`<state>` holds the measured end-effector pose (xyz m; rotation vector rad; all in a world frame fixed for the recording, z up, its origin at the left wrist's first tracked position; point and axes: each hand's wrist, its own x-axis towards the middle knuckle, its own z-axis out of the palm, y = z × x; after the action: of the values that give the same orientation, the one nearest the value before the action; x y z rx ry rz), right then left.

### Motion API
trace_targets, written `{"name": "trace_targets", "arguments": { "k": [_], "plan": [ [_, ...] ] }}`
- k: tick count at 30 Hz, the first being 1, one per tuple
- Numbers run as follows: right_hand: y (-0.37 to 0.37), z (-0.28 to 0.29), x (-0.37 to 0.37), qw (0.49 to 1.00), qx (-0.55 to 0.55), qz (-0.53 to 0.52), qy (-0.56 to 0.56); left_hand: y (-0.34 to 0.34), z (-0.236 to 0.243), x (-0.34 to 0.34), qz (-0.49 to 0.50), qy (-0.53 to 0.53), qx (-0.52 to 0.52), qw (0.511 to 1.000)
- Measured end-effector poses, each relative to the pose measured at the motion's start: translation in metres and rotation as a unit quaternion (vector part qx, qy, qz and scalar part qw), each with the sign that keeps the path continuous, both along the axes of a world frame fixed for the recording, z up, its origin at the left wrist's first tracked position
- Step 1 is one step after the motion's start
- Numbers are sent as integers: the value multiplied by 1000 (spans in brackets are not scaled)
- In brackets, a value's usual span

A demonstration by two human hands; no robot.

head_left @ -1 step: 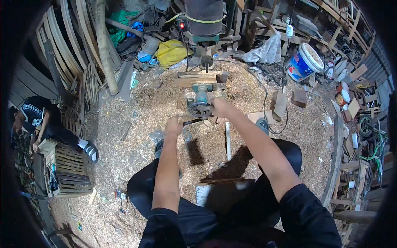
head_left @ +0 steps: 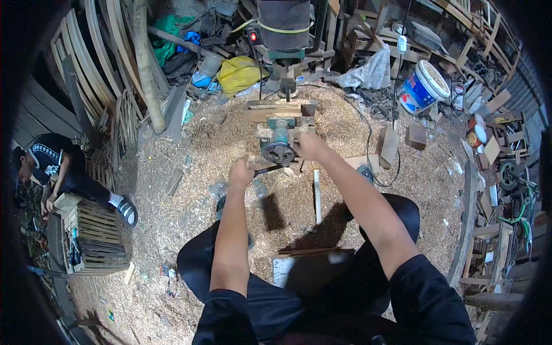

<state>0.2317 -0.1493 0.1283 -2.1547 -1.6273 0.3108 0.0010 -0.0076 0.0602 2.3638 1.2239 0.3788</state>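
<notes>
My left hand (head_left: 240, 171) is closed round the near end of a dark lever bar (head_left: 269, 169), its index finger slightly raised. My right hand (head_left: 307, 145) is closed at the right rim of a metal handwheel (head_left: 278, 153) on the green machine slide (head_left: 281, 123). Behind the slide a wooden workpiece (head_left: 267, 113) lies across the machine. Above it a bit (head_left: 287, 94) points down from the machine's drilling head (head_left: 284, 23), which has a lit red switch (head_left: 253, 35).
Another person (head_left: 69, 172) bends over a slatted wooden crate (head_left: 98, 241) at left. A bucket (head_left: 424, 86), wood blocks (head_left: 416, 135) and cables lie at right. Curved timber strips (head_left: 86, 63) lean at back left. Wood shavings (head_left: 155, 190) cover the floor around my legs.
Almost nothing differs. My left index finger has lifted a little and my right hand has shifted very slightly upward.
</notes>
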Motion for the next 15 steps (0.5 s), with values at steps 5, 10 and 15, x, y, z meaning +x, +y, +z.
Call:
{"name": "trace_targets", "arguments": {
  "k": [5,10,15],
  "plan": [
    [12,89,56,977,192,-90,31,36,107,46,-77,-189,109,973],
    [43,227,120,867,472,-153,47,47,268,108,-181,-323,245,896],
    [73,354,149,841,522,-143,0,28,386,156,-192,-345,341,853]
  ]
}}
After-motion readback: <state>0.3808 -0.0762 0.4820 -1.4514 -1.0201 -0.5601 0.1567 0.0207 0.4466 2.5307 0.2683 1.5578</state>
